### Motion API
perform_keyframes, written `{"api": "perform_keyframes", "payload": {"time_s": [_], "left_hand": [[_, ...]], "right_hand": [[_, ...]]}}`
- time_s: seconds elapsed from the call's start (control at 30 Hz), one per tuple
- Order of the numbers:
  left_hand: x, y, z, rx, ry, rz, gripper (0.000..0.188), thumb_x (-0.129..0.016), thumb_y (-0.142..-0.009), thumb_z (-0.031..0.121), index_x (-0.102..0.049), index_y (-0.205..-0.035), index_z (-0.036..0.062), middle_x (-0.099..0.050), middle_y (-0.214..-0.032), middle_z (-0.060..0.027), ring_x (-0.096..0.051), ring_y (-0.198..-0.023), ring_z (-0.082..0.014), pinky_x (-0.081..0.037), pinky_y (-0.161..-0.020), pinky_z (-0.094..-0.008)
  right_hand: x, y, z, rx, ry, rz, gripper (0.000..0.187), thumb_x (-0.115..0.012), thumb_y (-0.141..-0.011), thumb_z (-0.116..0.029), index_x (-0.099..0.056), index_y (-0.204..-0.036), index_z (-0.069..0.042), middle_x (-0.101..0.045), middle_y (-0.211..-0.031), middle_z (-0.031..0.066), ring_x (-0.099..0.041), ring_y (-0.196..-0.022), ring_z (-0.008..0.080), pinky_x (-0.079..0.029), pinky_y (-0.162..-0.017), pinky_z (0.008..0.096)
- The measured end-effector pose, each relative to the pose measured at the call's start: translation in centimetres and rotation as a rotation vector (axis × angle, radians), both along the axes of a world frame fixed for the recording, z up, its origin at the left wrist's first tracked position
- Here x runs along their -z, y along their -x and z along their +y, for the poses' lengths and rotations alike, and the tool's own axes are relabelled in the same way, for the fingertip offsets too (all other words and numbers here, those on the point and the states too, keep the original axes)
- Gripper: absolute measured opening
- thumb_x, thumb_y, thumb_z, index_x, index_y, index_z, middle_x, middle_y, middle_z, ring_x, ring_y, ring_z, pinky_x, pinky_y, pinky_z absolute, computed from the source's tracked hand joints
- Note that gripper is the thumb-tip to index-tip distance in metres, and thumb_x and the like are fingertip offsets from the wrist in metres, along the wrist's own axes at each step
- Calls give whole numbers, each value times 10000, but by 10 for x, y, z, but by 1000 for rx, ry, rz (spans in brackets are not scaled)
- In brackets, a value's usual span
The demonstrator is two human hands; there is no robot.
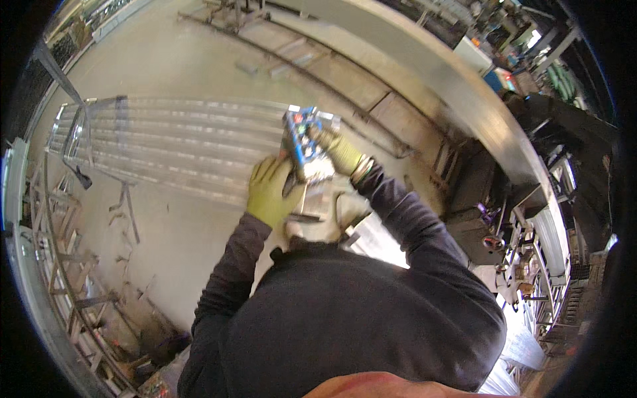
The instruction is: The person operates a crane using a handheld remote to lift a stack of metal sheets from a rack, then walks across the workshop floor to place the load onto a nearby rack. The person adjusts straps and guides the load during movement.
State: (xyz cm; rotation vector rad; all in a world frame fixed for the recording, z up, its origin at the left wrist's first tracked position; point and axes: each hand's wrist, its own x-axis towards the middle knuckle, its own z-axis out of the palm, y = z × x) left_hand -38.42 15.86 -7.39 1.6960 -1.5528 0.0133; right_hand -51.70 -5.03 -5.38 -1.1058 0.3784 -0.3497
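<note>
A blue handheld remote control [302,141] with coloured buttons is held out in front of my chest. My left hand [268,194], in a yellow-green work glove, is at its lower left side, with the thumb and fingers around the near end. My right hand [340,152], gloved alike, grips its right side, fingers bent over the face near the buttons. A bright, pale patch shows at the lower right of the remote control; I cannot make out what it is. Beyond and to the left, long silvery metal profiles [179,149] lie side by side.
A broad metal beam [458,83] curves across the right. Behind the profiles, a dark rail frame [332,60] lies on the floor. Metal racks [73,278] line the left. Cluttered machinery and parts [524,265] stand at right. A shiny metal sheet [378,239] is close to my right arm.
</note>
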Motion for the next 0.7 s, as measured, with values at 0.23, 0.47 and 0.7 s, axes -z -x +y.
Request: {"api": "perform_keyframes", "payload": {"time_s": [0.23,0.47,0.7], "left_hand": [[39,-29,-74,157,83,760,493,-720,-998,217,-580,-1400,-34,-678,-1334,-259,-663,-1273,-341,-510,-1094,-419],[69,-17,-133,-108,269,237,533,-774,-943,318,-602,-1348,17,-710,-1067,-202,-673,-952,-384,-531,-872,-468],[67,-20,-102,-211,363,305,406,-741,-937,346,-619,-1162,31,-668,-1032,-216,-635,-962,-421,-487,-891,-551]], "right_hand": [[48,-12,-54,81,145,-20,481,-712,-1047,-258,-577,-1460,-52,-717,-1249,42,-698,-1088,134,-593,-953,317],[68,-22,-70,152,451,59,565,-686,-1057,-267,-520,-1526,1,-684,-1318,64,-623,-1209,152,-498,-1063,317],[59,-31,-29,169,372,39,551,-656,-1065,-335,-541,-1491,-6,-651,-1354,61,-611,-1206,152,-489,-1047,303]]}}
